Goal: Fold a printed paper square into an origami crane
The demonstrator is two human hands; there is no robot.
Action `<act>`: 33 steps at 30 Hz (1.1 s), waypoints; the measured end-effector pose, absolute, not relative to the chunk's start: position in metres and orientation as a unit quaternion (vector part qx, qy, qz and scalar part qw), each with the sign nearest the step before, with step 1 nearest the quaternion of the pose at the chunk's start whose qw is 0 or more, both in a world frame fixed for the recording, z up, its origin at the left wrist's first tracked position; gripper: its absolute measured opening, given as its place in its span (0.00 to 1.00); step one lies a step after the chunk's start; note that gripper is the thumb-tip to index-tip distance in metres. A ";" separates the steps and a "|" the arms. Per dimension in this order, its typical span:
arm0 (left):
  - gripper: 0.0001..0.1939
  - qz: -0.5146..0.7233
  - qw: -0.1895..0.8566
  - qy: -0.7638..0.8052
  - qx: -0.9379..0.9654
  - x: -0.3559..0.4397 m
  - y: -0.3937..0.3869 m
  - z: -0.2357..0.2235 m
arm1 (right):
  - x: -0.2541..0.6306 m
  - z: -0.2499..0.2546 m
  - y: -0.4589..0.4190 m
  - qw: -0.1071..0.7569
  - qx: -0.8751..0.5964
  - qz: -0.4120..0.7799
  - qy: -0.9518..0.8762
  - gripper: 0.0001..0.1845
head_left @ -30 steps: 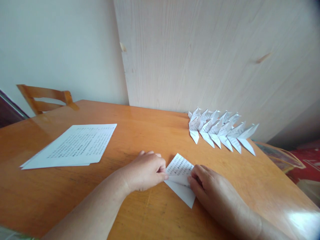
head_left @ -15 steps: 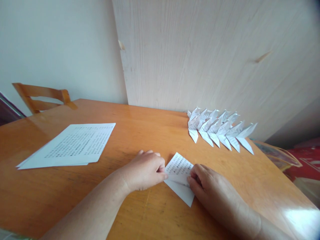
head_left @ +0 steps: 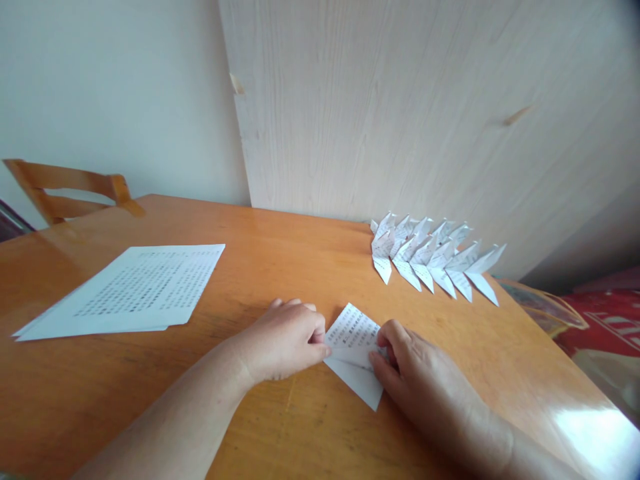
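Note:
A small square of printed paper point(head_left: 356, 335) lies on the table with one corner toward me, its lower flap plain white and a fold running across its middle. My left hand point(head_left: 290, 340) pinches the paper's left corner between thumb and curled fingers. On the opposite side, my right hand point(head_left: 420, 373) grips the right corner, thumb on top along the fold. Both hands rest low over the wooden table point(head_left: 280, 433). The right fingers hide part of the paper's right edge.
A stack of printed sheets point(head_left: 150, 280) lies at the left. Several folded paper pieces point(head_left: 435, 257) stand in rows at the back right, near a wooden panel point(head_left: 375, 120). A wooden chair point(head_left: 75, 183) is beyond the far left edge; red material point(head_left: 610, 327) shows at the right.
The view has turned slightly to the right, so everything shifts left in it. My right thumb and fingers have moved slightly on the paper's edge; both hands keep hold of it.

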State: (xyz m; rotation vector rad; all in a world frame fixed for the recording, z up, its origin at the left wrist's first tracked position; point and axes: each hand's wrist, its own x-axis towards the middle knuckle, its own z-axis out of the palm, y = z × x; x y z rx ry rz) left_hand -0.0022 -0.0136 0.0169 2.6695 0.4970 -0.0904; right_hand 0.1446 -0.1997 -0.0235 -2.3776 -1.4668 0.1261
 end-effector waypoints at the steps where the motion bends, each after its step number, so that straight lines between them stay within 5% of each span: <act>1: 0.10 -0.034 0.211 0.179 0.960 -0.002 -0.014 0.017 | 0.144 -0.023 -0.200 0.167 -0.834 0.035 -0.525 0.02; 12: 0.09 -0.021 0.209 0.162 0.964 -0.003 -0.011 0.011 | 0.136 -0.014 -0.208 0.024 -0.773 -0.042 -0.632 0.13; 20: 0.07 -0.030 0.209 0.178 0.961 -0.003 -0.014 0.015 | 0.123 -0.013 -0.222 -0.110 -0.759 -0.030 -0.641 0.40; 33: 0.17 -0.065 0.209 0.154 0.964 0.001 -0.010 0.020 | 0.128 -0.028 -0.228 0.017 -0.789 0.005 -0.614 0.36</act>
